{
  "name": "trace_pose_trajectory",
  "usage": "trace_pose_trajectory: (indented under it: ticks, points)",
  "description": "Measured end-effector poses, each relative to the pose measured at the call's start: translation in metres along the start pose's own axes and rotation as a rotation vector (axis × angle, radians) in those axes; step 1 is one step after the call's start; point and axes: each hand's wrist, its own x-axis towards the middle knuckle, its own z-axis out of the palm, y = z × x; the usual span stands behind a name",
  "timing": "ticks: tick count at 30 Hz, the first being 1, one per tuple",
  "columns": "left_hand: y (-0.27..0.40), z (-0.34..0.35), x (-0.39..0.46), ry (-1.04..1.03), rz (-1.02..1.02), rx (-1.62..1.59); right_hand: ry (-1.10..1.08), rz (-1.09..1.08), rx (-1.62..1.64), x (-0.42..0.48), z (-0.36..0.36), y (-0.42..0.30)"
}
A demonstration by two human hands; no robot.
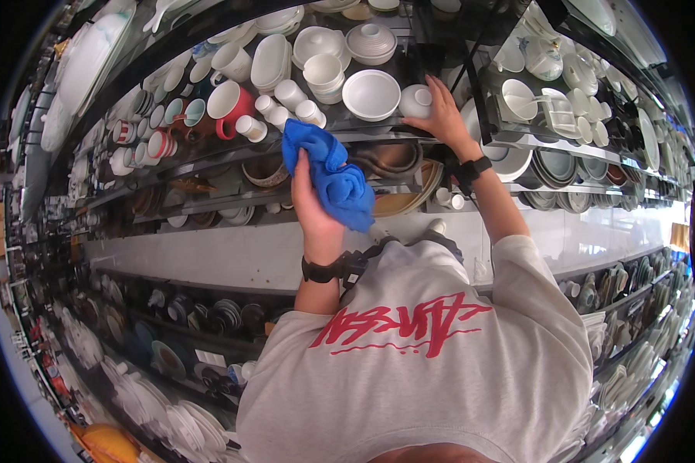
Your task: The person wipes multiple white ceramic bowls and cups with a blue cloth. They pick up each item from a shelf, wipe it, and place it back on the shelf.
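A bunched blue cloth (pixel 339 179) is gripped in my left hand (pixel 313 202), in front of the shelf edge. My right hand (pixel 445 118) reaches onto the shelf, thumb and fingers spread around the side of a small white bowl (pixel 415 102) that sits upside down, its foot ring up. Just left of it stands a larger white bowl (pixel 372 95), mouth up. Several small white shaker-like jars (pixel 289 94) and a red mug with a white inside (pixel 227 103) stand on the shelf beyond the cloth.
Stacked white cups (pixel 323 72) and a lidded ribbed bowl (pixel 371 41) stand farther back. A dark upright post (pixel 476 95) rises right of my right hand. Lower shelves hold a brown bowl (pixel 395 157) and more dishes. Behind me, racks of plates (pixel 191 425) line the pale floor (pixel 208 257).
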Motion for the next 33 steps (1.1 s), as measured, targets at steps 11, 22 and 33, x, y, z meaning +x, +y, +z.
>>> trace_pose_trajectory:
  ticks: [11,22,33]
  points:
    - [-0.023,0.006,0.005,0.084,0.036,0.007,-0.466,0.18,0.944,-0.051,-0.051,-0.1]
    - [-0.016,0.02,-0.004,-0.026,0.039,0.197,-0.659,0.388,1.199,-0.072,-0.061,-0.13]
    - [-0.016,0.016,-0.001,0.06,0.054,0.222,-0.494,0.654,1.655,-0.075,-0.1,-0.096]
